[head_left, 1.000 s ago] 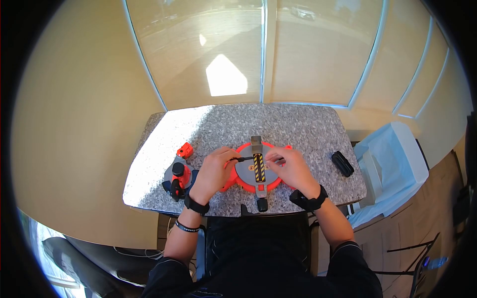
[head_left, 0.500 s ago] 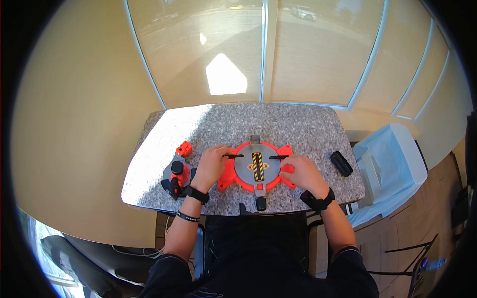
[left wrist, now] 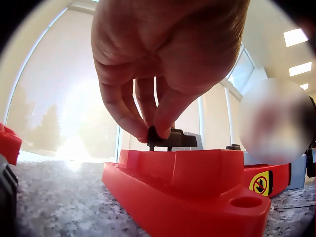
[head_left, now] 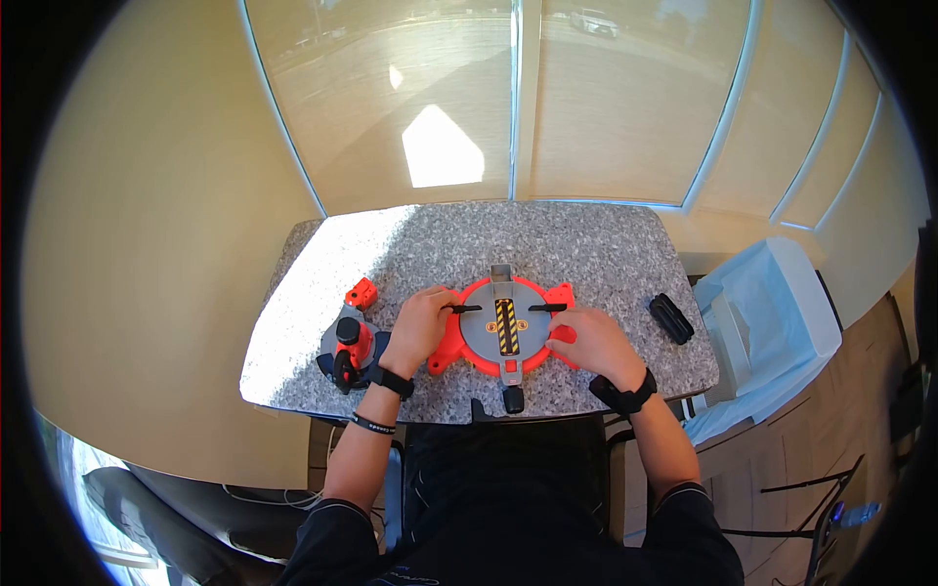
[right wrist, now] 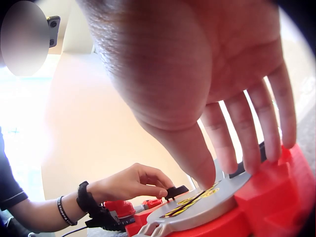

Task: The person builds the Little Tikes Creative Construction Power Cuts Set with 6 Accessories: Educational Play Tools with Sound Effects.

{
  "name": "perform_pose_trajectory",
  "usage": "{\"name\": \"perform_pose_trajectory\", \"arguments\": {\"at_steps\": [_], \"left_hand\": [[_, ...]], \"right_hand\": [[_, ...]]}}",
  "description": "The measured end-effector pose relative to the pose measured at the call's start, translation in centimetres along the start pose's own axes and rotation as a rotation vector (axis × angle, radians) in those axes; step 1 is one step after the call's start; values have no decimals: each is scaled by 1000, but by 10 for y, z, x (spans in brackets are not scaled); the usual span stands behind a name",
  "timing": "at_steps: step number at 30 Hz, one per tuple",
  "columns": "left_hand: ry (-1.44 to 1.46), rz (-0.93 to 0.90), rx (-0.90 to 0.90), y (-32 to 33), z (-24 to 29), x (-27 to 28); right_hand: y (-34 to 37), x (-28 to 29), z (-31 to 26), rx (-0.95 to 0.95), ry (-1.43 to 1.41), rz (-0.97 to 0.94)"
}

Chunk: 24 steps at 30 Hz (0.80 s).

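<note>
A toy mitre saw base (head_left: 475, 337) lies on the granite-patterned table, with red wings and a grey disc crossed by a yellow-and-black striped strip. Left hand (head_left: 418, 328) pinches a small black plastic piece (left wrist: 183, 140) between thumb and fingers, at the red left wing (left wrist: 192, 210). Two short prongs of that piece point down at the red plastic. Opposite it, a matching black piece (head_left: 550, 307) sits at the disc's right edge. Right hand (head_left: 600, 344) hovers at the right wing, its fingers extended and fingertips (right wrist: 251, 165) near that black piece, the thumb over the disc.
Left of the base stands a red, grey and black toy saw part (head_left: 356, 340). A dark oblong case (head_left: 671, 320) lies on the table's (head_left: 586, 244) right side. Beyond that edge is a bin with a blue liner (head_left: 772, 313).
Both hands have moved outward from the middle of the disc, uncovering the right black piece. Over the last half second they have barely shifted; the left still pinches its black piece.
</note>
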<state>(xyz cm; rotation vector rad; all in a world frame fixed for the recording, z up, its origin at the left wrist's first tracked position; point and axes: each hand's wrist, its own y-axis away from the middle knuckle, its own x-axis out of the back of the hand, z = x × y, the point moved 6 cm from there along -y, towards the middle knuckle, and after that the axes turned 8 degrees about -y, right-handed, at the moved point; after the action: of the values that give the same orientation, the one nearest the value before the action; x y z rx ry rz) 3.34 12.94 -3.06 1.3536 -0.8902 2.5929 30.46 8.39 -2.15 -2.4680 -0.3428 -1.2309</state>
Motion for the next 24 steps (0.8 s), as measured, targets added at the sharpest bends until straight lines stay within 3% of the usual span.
{"name": "perform_pose_trajectory", "arguments": {"at_steps": [24], "left_hand": [[-69, -50, -11, -3, -5, -8]], "right_hand": [[2, -3, -11, 15, 114, 17]]}}
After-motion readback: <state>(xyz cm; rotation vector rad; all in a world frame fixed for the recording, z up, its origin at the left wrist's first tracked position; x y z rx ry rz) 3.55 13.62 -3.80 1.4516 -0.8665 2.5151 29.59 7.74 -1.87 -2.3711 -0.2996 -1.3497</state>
